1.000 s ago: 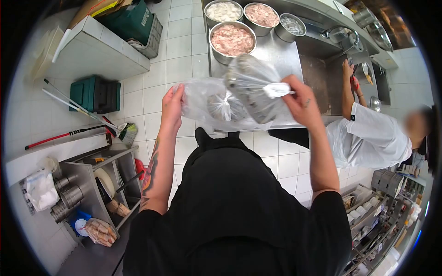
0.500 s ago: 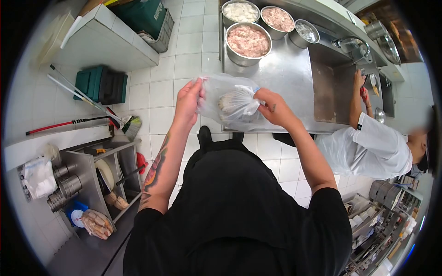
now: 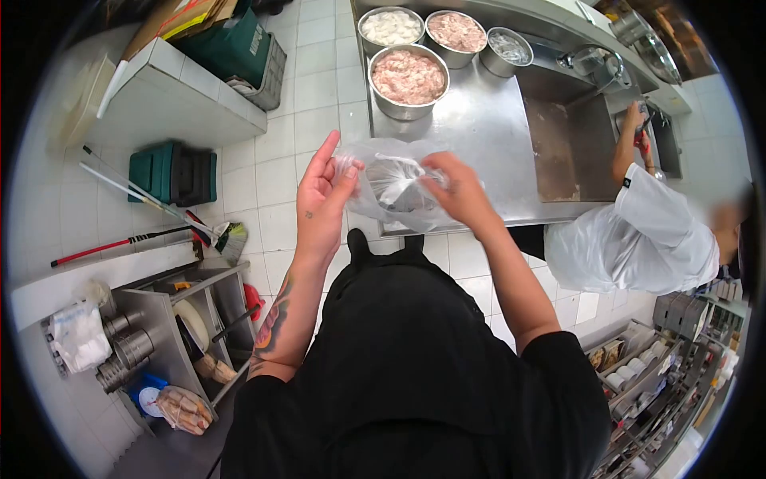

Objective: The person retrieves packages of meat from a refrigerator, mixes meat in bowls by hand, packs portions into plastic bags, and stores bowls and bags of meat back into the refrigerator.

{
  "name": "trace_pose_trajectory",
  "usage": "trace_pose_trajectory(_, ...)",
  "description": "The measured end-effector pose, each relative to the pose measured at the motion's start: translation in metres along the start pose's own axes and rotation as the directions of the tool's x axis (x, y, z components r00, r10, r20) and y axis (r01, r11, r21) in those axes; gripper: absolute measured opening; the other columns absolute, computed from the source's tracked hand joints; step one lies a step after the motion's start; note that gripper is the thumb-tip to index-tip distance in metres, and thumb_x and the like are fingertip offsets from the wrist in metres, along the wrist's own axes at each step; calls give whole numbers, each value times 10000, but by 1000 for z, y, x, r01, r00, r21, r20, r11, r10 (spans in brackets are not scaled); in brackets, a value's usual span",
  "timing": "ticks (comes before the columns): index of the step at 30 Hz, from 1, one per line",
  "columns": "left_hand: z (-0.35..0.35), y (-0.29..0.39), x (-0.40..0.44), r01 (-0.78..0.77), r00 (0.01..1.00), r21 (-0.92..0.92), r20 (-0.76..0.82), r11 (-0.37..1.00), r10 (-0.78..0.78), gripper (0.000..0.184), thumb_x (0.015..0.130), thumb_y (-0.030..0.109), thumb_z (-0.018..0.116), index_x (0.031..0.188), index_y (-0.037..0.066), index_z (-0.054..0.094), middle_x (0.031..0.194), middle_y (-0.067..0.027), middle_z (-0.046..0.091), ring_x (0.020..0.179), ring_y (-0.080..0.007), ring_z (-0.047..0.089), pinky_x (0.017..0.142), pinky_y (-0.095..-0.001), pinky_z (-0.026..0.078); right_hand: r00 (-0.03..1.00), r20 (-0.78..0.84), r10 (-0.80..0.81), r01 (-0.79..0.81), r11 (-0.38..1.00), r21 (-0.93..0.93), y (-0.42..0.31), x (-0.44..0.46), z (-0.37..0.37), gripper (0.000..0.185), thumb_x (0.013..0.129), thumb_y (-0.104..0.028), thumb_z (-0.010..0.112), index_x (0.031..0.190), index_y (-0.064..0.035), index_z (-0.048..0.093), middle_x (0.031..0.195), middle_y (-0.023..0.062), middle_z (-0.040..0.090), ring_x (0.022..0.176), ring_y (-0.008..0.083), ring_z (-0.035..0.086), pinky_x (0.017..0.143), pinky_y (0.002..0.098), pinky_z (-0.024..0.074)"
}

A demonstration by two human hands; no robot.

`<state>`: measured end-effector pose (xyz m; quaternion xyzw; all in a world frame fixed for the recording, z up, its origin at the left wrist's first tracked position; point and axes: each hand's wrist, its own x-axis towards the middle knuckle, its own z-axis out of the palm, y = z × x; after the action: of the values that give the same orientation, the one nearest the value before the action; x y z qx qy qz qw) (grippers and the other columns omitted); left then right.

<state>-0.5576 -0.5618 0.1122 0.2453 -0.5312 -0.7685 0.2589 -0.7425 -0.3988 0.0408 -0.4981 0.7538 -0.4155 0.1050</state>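
Note:
A clear plastic bag (image 3: 367, 195) hangs between my hands at the near left edge of the steel counter. Inside it shows a tied bag (image 3: 395, 180) with dark and whitish contents that I cannot make out. My left hand (image 3: 325, 191) holds the outer bag's left side between thumb and lower fingers, with the index finger raised. My right hand (image 3: 456, 188) is at the right side of the bags, its fingers closed on plastic film near the knot; which layer it grips is unclear.
On the steel counter (image 3: 487, 152) stand metal pots of minced meat (image 3: 408, 77) and pale food (image 3: 391, 28). Right of them is a sink (image 3: 558, 152), where a person in white (image 3: 638, 235) works. Brooms (image 3: 227, 239), a green bin (image 3: 171, 172) and shelves (image 3: 187, 319) stand left.
The tied bag in my right hand has moved left and down into the outer bag. My left hand has turned and raised its index finger.

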Motion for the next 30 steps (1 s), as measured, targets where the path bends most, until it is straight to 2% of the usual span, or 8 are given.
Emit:
trace_pose_trajectory(5,1,-5,-7,-41,999,-97,15,994,42,652,912,-2,560,1500,35,281,1323,-147,547,1132,-144,537,955,-286,424,935,-323,147,-246,924,-292,38,-46,-19,387,810,-185,739,1109,24,608,1079,229,621,1010,368,612,879,392,490)
trace_pose_trajectory(8,2,-6,-11,-54,997,-113,45,992,59,682,900,-16,561,1508,40,258,1379,-161,502,1167,-159,524,961,-295,424,834,-91,544,-551,814,-185,103,-84,-9,443,807,-152,735,1168,58,586,1093,213,638,970,305,646,837,361,508)
trace_pose_trajectory(10,-1,-4,-12,-64,997,-100,46,993,69,691,896,-19,561,1511,40,252,1388,-160,491,1163,-157,521,943,-292,431,699,25,715,-696,671,255,113,-81,-25,470,828,-76,670,1264,50,549,1072,164,661,884,188,662,780,295,517)
trace_pose_trajectory(13,-7,2,-14,-37,996,46,81,998,33,687,881,13,595,1497,38,292,1301,-142,560,1054,-113,537,855,-251,438,751,-236,616,-436,732,524,49,-50,-66,515,828,-1,586,1337,20,512,929,86,674,775,101,628,718,242,505)
trace_pose_trajectory(19,25,45,3,27,994,186,101,982,-47,598,889,33,587,1449,26,378,1058,-77,669,831,-50,531,739,-217,424,795,-544,268,-63,929,365,-29,3,-101,547,812,66,506,1350,-32,518,841,52,638,703,88,593,692,219,488)
trace_pose_trajectory(24,47,71,1,-282,958,205,119,937,263,595,880,10,565,1448,39,391,1115,-104,664,874,-58,577,766,-199,439,824,-520,223,-8,923,384,-60,8,-146,571,815,68,492,1375,-43,494,862,62,638,702,94,600,670,223,486)
trace_pose_trajectory(27,43,68,12,-256,965,244,119,935,233,631,874,17,579,1465,53,361,1150,-119,656,953,-89,589,826,-228,447,829,-489,271,-27,893,449,-60,14,-154,538,821,47,513,1354,-28,512,791,53,629,657,100,584,634,226,471)
trace_pose_trajectory(30,52,52,16,-265,949,248,237,932,207,660,876,37,609,1471,47,325,1129,-109,653,1034,-116,577,893,-255,448,937,-125,327,-126,648,751,-42,21,-156,430,865,-35,537,1290,30,559,721,26,587,640,100,556,637,276,483)
